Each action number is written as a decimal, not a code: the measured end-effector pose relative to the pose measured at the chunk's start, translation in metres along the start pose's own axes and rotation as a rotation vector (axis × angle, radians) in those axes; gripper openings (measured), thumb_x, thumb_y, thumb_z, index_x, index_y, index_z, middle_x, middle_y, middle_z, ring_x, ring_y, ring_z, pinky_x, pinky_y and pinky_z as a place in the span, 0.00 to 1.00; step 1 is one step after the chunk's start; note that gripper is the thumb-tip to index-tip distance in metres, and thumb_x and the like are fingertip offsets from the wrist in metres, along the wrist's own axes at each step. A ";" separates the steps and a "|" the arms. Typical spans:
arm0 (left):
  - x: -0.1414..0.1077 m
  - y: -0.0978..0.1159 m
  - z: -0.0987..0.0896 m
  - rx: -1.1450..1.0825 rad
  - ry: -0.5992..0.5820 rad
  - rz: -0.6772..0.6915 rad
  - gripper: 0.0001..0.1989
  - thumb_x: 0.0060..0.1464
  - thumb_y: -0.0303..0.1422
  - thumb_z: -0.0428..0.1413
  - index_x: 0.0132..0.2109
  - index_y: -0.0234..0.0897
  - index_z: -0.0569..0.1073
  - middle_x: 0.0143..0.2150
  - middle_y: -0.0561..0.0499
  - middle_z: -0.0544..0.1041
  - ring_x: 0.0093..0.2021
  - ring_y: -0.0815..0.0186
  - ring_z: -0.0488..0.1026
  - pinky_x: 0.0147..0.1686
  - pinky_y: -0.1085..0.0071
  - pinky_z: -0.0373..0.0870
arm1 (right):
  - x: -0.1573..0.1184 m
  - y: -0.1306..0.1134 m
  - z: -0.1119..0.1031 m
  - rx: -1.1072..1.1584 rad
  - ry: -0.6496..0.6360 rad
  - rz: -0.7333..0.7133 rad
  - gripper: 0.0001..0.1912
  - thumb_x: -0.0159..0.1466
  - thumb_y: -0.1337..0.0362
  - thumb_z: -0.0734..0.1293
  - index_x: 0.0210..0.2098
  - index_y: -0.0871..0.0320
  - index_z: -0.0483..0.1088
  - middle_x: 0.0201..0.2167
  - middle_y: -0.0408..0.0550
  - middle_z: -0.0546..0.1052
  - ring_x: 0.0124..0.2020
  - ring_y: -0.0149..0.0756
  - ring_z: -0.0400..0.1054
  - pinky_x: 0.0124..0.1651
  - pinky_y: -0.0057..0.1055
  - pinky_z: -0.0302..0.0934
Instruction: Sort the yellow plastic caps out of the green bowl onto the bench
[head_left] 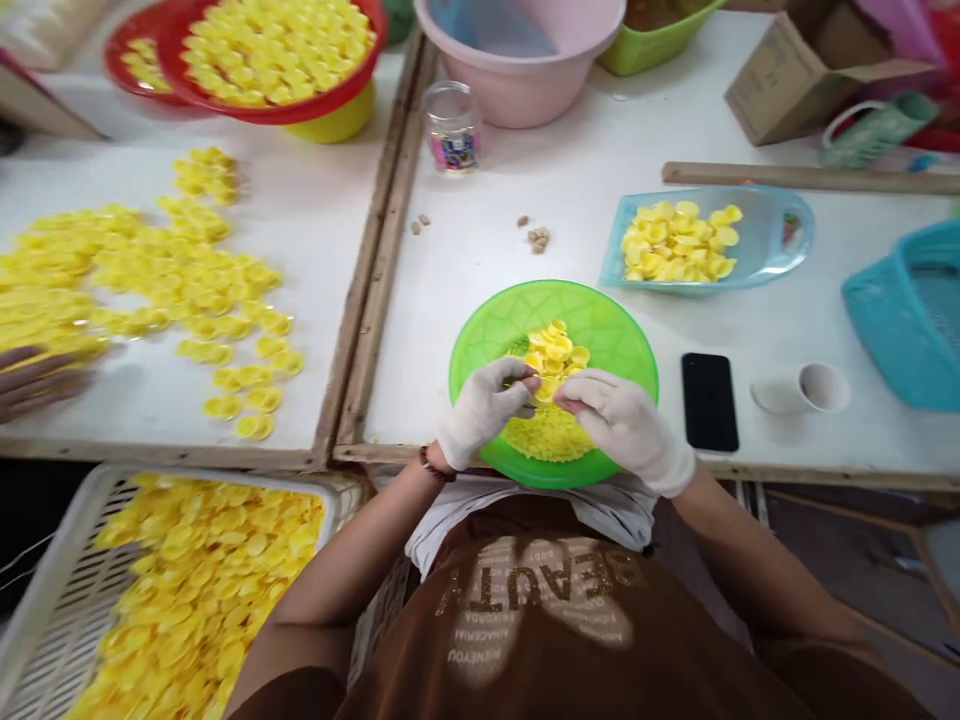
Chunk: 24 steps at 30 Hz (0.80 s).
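A green plate (480, 340) lies at the table's front edge, bearing a heap of yellow cup-shaped pieces (556, 343) and a bed of fine yellow bits (551, 436). Over its left part, my left hand (487, 405), in a white glove with bare fingertips, is pinched closed; what it holds is too small to name. My right hand (619, 420), gloved alike, has its fingers pressed together over the plate's right part, beside a yellow piece (546, 389). Whether that piece is gripped is unclear.
A phone (709, 402) and white cup (823, 387) stand right. Behind are a blue scoop (776, 235), jar (453, 130) and pink basin (525, 85). A crate (45, 600) of yellow pieces sits lower left; another person's hand (37, 383) is at far left.
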<state>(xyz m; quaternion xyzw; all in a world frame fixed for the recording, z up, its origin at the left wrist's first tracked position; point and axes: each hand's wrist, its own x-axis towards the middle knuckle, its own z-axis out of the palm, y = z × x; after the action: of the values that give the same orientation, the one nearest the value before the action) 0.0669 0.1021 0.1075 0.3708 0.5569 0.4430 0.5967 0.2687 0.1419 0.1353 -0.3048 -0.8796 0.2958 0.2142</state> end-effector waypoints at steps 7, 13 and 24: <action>0.003 0.003 0.000 -0.108 -0.072 -0.093 0.20 0.53 0.44 0.67 0.43 0.32 0.78 0.36 0.50 0.77 0.34 0.68 0.77 0.37 0.70 0.83 | 0.005 -0.002 0.000 0.145 0.205 0.104 0.15 0.67 0.74 0.60 0.44 0.56 0.76 0.43 0.51 0.81 0.44 0.39 0.76 0.48 0.36 0.71; -0.013 0.010 -0.011 -0.042 0.030 0.006 0.22 0.55 0.43 0.65 0.51 0.33 0.77 0.43 0.48 0.80 0.35 0.65 0.80 0.40 0.66 0.83 | -0.004 0.007 -0.001 -0.076 -0.211 0.147 0.12 0.67 0.73 0.62 0.37 0.58 0.77 0.38 0.51 0.81 0.43 0.43 0.74 0.50 0.41 0.66; -0.071 0.010 -0.157 0.336 0.801 0.128 0.19 0.57 0.39 0.59 0.52 0.32 0.75 0.40 0.45 0.81 0.34 0.63 0.80 0.35 0.69 0.80 | -0.010 0.003 0.042 -0.369 -0.540 0.177 0.12 0.70 0.68 0.62 0.50 0.59 0.74 0.48 0.55 0.75 0.46 0.44 0.73 0.52 0.40 0.66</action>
<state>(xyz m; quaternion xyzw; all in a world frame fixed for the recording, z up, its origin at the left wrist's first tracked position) -0.0896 0.0305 0.1248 0.2955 0.7844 0.4913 0.2366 0.2537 0.1209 0.1008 -0.3241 -0.9134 0.2193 -0.1119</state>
